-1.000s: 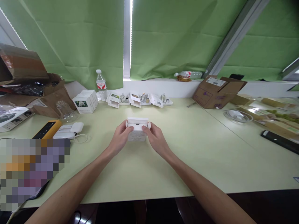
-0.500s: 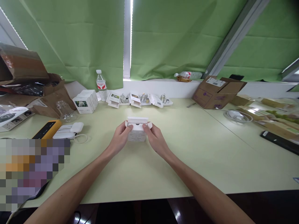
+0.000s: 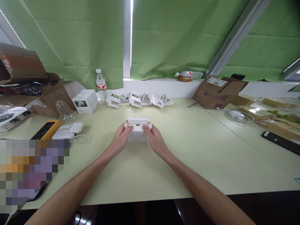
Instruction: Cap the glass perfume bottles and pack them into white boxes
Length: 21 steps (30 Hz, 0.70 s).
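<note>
A small white cardboard box (image 3: pixel 137 136) with faint print on its near side is held between my two hands over the middle of the table. Its top lid flap stands up at the back, and the small side flaps stick out at both ends. My left hand (image 3: pixel 120 137) grips the left side, thumb on the near top edge. On the right side, my right hand (image 3: pixel 156 137) has its thumb at the same edge. The fingers behind the box are mostly hidden, and what lies inside cannot be seen.
Several white boxes (image 3: pixel 84 102) stand at the back left beside a water bottle (image 3: pixel 101 86). Opened boxes with small glass bottles (image 3: pixel 143 97) line the back edge. A brown carton (image 3: pixel 208 93) and a coiled cable (image 3: pixel 239 117) lie right; a yellow-black device (image 3: pixel 47 129) lies left.
The side flaps at both ends of the box have tilted slightly inward. Both hands keep their hold in nearly the same place, and the view has shifted a little.
</note>
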{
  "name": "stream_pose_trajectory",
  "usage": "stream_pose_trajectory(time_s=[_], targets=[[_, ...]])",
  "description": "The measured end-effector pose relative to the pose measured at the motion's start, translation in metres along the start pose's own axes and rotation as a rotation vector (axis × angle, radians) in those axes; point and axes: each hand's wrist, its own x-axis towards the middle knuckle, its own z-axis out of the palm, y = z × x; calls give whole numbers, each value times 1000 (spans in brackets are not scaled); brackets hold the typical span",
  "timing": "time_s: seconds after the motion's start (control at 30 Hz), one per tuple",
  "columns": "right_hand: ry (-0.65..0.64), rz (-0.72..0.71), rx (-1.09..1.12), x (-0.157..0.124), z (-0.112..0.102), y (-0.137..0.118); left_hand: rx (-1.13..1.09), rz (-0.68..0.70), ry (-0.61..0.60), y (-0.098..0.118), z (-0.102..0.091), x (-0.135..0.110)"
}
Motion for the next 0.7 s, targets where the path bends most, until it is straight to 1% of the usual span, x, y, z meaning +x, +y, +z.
stream_pose_trajectory(time_s=[0.7], targets=[[6, 11, -80, 3, 1, 2, 13, -29, 54, -1, 3, 0]])
